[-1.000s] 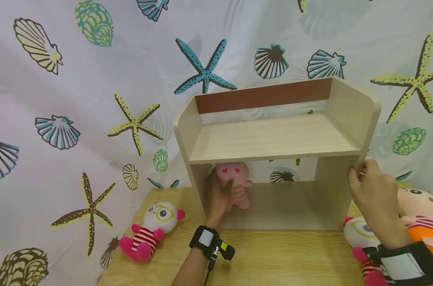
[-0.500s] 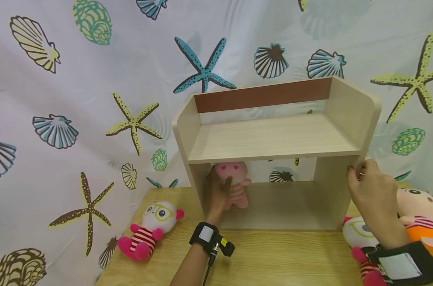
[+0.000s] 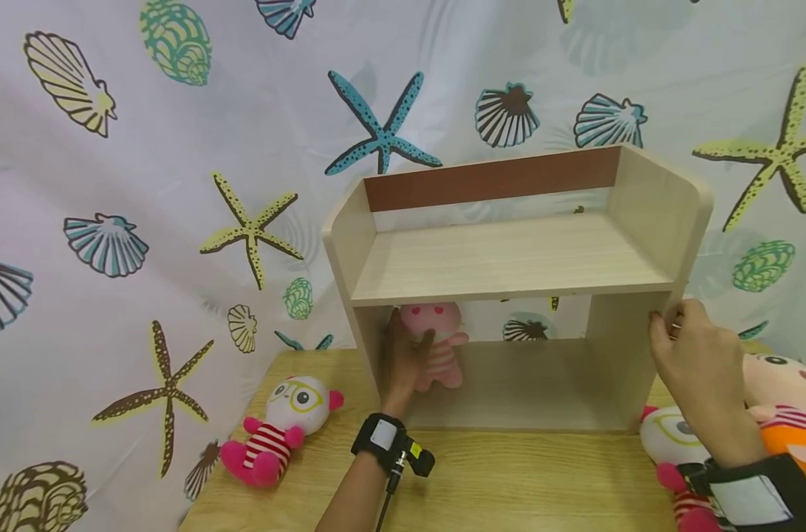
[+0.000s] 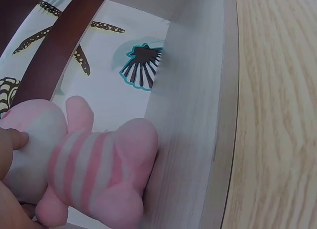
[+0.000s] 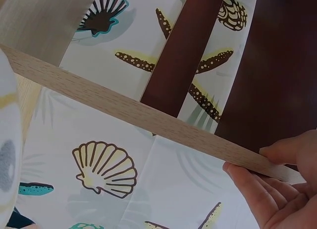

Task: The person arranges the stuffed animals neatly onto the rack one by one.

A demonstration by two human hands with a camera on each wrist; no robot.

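Observation:
In the lower left compartment of a small wooden shelf (image 3: 509, 255), my left hand (image 3: 405, 360) grips a pink plush toy (image 3: 441, 362) with heart eyes and a striped body. The toy is upright, its feet at the compartment floor, near the left side panel. The left wrist view shows the fingers and thumb around the plush toy's head (image 4: 37, 155); part of the hand is out of frame. My right hand (image 3: 702, 369) pinches the front edge of the right side panel (image 5: 114, 103), thumb on one face and fingers on the other.
A panda plush (image 3: 279, 428) with yellow glasses leans on the wooden table (image 3: 509, 480) at left. On the right, another panda plush (image 3: 668, 440) and a plush in orange (image 3: 795, 436) are partly hidden by my right arm. A shell-patterned cloth (image 3: 176, 281) hangs behind.

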